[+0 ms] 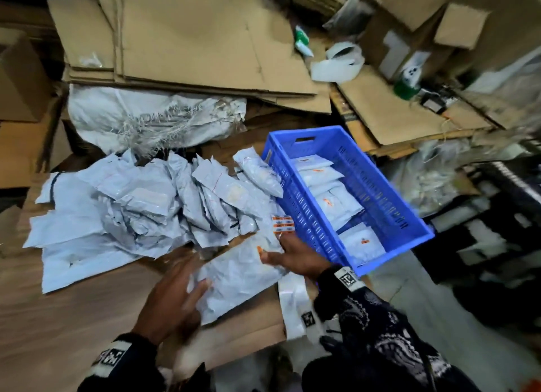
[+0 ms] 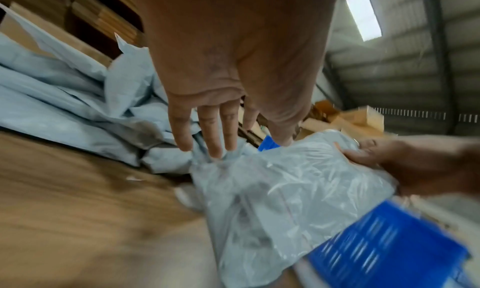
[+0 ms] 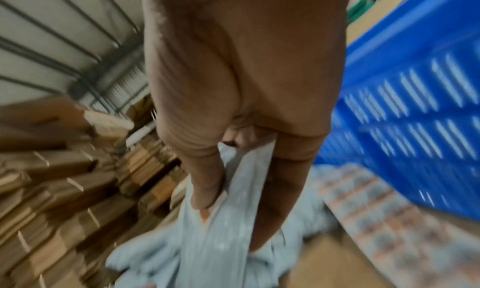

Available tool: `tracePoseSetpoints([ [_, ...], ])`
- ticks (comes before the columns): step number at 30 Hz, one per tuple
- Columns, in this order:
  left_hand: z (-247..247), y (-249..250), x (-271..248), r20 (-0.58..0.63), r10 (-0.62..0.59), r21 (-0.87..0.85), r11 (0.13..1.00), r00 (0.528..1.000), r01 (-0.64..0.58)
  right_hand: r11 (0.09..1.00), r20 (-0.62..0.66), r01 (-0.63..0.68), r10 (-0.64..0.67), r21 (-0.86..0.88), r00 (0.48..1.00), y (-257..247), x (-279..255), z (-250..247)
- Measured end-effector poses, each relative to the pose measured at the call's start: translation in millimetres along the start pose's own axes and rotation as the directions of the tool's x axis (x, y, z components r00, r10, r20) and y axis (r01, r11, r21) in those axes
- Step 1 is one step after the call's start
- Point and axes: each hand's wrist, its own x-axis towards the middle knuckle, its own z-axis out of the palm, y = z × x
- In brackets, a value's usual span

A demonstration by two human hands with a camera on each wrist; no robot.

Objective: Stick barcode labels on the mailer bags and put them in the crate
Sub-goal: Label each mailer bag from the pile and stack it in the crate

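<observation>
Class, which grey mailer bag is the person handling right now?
The flat mailer bag nearest the person, pinched by the right hand; the others lie heaped or in the blue crate.

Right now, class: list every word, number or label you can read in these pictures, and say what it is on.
No text can be read.
Barcode labels beside the crate: too small.
Orange stickers on bags in the crate: blurred.
Square code tags on the wristbands: patterns only.

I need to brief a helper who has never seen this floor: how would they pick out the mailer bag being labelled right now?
Find the blue crate. The mailer bag lies just before its near corner, flat on brown cardboard, apart from the heap. Only this one has both hands on it and an orange label at its edge.
</observation>
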Motion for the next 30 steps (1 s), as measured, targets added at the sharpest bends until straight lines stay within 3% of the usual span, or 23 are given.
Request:
tracePoseSetpoints([
  [3,1,41,21,-0.037,-0.027,-0.241,0.970,0.999,0.018,0.993,0.055,0.016,-0.022,0.118,0.998,-23,-26,-53],
  [7,7,86,57,-0.112,0.041,-0.191,0.980,0.993,-0.062,0.982,0.089,0.065,-0.082,0.179,0.993,-37,-51,-112],
  [11,20,132,97,0.039,0.084,-0.334,0.940,0.996,-0.066,0.980,0.031,0.106,-0.113,0.170,0.993,-31,-62,-169],
  [13,32,157,112,0.044,0.126,-0.307,0.946,0.991,-0.106,0.984,-0.091,0.178,-0.176,0.011,0.980,-27,-63,-197],
  [15,47,182,126,0.024,0.157,-0.255,0.956,0.987,-0.145,0.885,-0.203,0.267,-0.362,-0.381,0.910,-29,-64,-221],
  [16,54,193,134,0.019,0.170,-0.234,0.959,0.985,-0.161,0.780,-0.176,0.312,-0.469,-0.542,0.866,-30,-62,-229],
  [18,73,214,150,0.010,0.197,-0.194,0.962,0.980,-0.191,0.636,-0.006,0.410,-0.547,-0.654,0.837,-31,-57,-242],
  [20,90,234,164,-0.017,0.211,-0.193,0.958,0.977,-0.210,0.583,0.150,0.460,-0.500,-0.670,0.853,-27,-50,-247],
  [22,102,254,176,-0.044,0.202,-0.213,0.955,0.978,-0.207,0.556,0.222,0.475,-0.462,-0.682,0.859,-20,-41,-254],
  [24,112,268,184,-0.077,0.176,-0.232,0.954,0.981,-0.189,0.570,0.216,0.464,-0.449,-0.678,0.867,-11,-34,-271],
  [27,118,269,186,-0.115,0.088,-0.267,0.957,0.989,-0.116,0.603,0.189,0.369,-0.342,-0.707,0.920,5,-21,-305],
  [30,120,255,171,-0.109,-0.036,-0.305,0.952,0.993,0.001,0.546,0.223,0.313,-0.225,-0.777,0.948,29,-1,-324],
])
